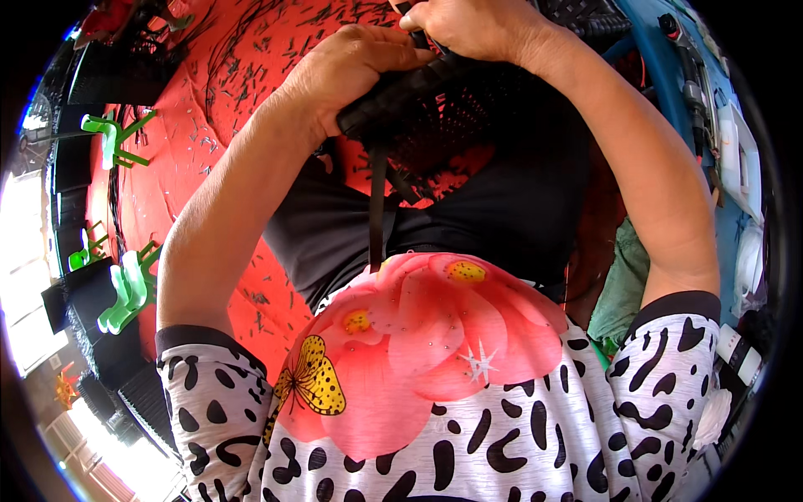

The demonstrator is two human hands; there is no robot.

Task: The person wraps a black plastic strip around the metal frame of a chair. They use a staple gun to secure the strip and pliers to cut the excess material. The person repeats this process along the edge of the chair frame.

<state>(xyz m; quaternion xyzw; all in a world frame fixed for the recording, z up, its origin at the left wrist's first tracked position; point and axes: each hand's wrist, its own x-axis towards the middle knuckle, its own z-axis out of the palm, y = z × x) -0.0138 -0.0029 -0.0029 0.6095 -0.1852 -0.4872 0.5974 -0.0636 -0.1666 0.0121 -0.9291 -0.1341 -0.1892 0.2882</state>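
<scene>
Both hands' fingers (368, 46) curl closed around the black woven basket (443, 109).

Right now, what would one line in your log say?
left hand: gripping black woven plastic basket | right hand: gripping basket top | black strap: hanging down | red mat: littered with black offcuts

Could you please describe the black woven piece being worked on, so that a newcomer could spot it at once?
Start at the red mat strewn with short black offcuts. Above the lap, the left hand and right hand grip a black woven basket-like piece. Unlike the green clamps at the left, it is open mesh, with a black strip hanging down.
</scene>
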